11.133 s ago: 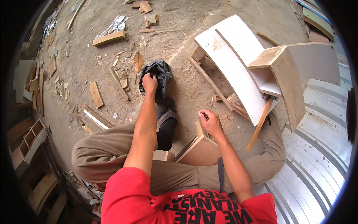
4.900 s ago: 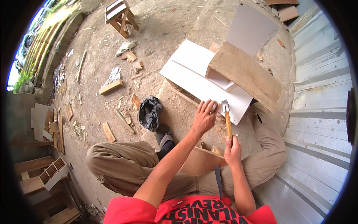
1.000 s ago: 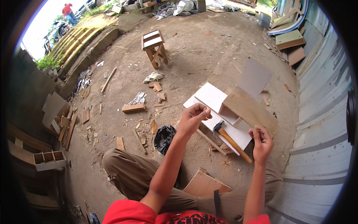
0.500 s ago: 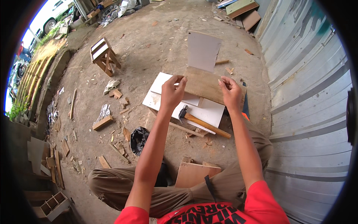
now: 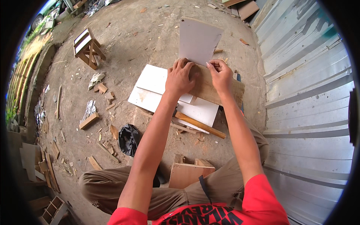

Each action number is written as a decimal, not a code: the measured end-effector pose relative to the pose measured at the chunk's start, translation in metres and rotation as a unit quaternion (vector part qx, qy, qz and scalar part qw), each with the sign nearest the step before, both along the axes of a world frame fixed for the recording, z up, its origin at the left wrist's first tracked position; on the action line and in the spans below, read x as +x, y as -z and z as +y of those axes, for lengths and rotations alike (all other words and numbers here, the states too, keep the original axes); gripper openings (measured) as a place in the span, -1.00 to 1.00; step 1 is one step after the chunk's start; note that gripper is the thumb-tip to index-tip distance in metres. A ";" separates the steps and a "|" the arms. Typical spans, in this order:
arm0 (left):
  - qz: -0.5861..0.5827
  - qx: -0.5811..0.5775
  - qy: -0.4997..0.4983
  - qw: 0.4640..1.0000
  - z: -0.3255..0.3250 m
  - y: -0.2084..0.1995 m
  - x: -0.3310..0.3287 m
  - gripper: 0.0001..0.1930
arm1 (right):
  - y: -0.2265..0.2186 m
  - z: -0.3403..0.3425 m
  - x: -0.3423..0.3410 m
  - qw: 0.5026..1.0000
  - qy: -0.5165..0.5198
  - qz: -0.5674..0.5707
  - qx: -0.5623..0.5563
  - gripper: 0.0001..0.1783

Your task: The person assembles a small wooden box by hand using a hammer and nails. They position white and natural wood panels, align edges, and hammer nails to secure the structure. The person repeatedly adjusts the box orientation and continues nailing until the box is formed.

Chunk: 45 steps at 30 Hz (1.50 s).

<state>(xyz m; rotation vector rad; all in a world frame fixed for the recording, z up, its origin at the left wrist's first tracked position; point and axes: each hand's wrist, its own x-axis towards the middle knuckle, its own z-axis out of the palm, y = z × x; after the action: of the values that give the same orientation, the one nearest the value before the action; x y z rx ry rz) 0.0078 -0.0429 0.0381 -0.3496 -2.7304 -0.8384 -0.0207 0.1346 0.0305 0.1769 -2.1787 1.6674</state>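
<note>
Both hands are working on one assembly on the dirt ground ahead of us. We are pressing our left hand (image 5: 180, 76) down on the plank (image 5: 217, 90), fingers spread flat and curling over its far edge, palm on the wood. We are pinching with our right hand (image 5: 221, 75), thumb and forefinger closed at the lower edge of the grey panel (image 5: 198, 40), which is standing nearly upright against the plank's far side; whether something small is sitting between those fingertips, we cannot tell. The plank is lying across two white boards (image 5: 157, 88) stacked flat on the ground. Just nearer to us, a hammer (image 5: 198, 125) is lying with its wooden handle pointing right, its head hidden under our left forearm. A black bag (image 5: 128, 139) is lying left of our left arm, and a plywood piece (image 5: 187, 174) is resting between our knees. A wooden stool (image 5: 88, 47) is standing well apart, far left. Corrugated sheeting (image 5: 307, 97) is running along our right.
</note>
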 end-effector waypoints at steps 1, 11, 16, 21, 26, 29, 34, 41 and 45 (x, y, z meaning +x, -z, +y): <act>-0.017 -0.016 0.021 1.000 -0.002 -0.002 0.002 -0.27 | 0.001 0.001 -0.001 1.000 0.011 0.002 -0.014 -0.80; -0.032 -0.107 0.142 0.984 -0.021 -0.013 0.008 0.36 | -0.003 0.009 -0.021 0.988 0.048 0.121 -0.082 -0.73; -0.015 -0.126 0.135 0.983 -0.017 -0.016 0.009 0.37 | -0.017 0.003 -0.030 0.982 -0.059 0.037 -0.177 -0.74; -0.023 -0.124 0.108 0.986 -0.016 -0.013 0.012 0.38 | -0.019 -0.006 -0.021 0.979 -0.040 0.024 -0.198 -0.75; -0.016 -0.113 0.097 0.989 -0.013 -0.014 0.012 0.34 | -0.017 -0.012 -0.020 0.977 -0.021 0.034 -0.210 -0.76; -0.010 -0.108 0.098 0.989 -0.014 -0.014 0.012 0.30 | -0.017 -0.013 -0.017 0.981 -0.005 0.036 -0.189 -0.76; -0.002 -0.102 0.115 0.988 -0.015 -0.008 0.007 0.25 | -0.009 -0.011 -0.018 0.974 -0.015 0.042 -0.221 -0.75; -0.071 0.033 0.169 0.982 -0.030 -0.012 -0.001 -0.38 | -0.013 -0.006 0.021 0.984 -0.009 0.065 -0.164 -0.78; -0.073 0.076 0.159 0.982 -0.035 -0.005 -0.008 -0.46 | -0.011 -0.016 0.069 0.996 -0.074 0.034 0.038 -0.79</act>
<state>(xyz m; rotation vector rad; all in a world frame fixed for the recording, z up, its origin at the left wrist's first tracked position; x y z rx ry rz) -0.0007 -0.0777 0.0430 -0.7322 -2.7592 -1.1914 0.0483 0.1186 0.0417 0.4196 -2.2270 1.6306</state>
